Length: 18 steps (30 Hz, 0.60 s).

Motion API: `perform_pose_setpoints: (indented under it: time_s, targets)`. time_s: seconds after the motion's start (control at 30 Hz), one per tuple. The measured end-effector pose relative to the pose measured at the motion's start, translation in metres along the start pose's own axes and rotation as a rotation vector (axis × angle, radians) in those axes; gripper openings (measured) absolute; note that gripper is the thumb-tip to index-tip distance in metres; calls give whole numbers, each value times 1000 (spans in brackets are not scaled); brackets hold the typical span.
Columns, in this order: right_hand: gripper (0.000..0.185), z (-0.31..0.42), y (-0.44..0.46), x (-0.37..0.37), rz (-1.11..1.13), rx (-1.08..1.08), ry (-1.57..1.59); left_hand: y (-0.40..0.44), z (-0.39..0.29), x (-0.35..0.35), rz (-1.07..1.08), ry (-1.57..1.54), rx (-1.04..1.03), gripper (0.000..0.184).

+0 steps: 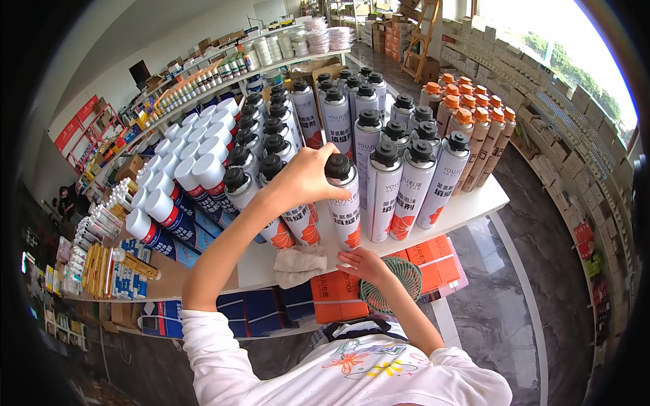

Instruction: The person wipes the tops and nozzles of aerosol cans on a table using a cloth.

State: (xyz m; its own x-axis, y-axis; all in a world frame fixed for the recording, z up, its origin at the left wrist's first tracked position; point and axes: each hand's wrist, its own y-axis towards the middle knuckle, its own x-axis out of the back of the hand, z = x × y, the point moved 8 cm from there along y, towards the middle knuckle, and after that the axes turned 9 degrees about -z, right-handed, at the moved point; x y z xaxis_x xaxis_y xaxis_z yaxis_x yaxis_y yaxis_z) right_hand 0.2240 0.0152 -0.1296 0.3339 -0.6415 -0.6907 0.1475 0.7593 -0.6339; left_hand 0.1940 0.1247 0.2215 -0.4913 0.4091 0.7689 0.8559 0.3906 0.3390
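My left hand [308, 181] is closed around the upper part of a white spray foam can [344, 220] with a black cap and a red-orange pattern near its base. The can is upright at the front edge of the table [257, 274]. Low down by its base is my right hand [365, 265], fingers stretched out and close against the can's bottom. A crumpled pale cloth [299, 265] lies on the table just left of the can. More cans of the same kind [414, 189] stand in rows behind and on both sides.
Blue cans with white caps [193, 179] fill the table's left part, and brown cans with orange caps [484, 142] its far right. Below the edge are a green mesh basket [391, 284] and orange boxes [338, 296]. Stocked shelves [535, 95] line the right wall.
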Motion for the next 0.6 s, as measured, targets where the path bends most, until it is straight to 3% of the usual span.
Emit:
perform_pose_setpoints:
  time_s: [0.27,0.3,0.6]
  targets:
    - [41,47,35,-53,206,185,-291,46,35,24,-78,162,47,68]
    - [50,49,42,-61,244,203,-396,57,43,30,-81,221,59,69]
    - [48,45,107,-85,266,258,-502,135,122,64,-133,330,104,76]
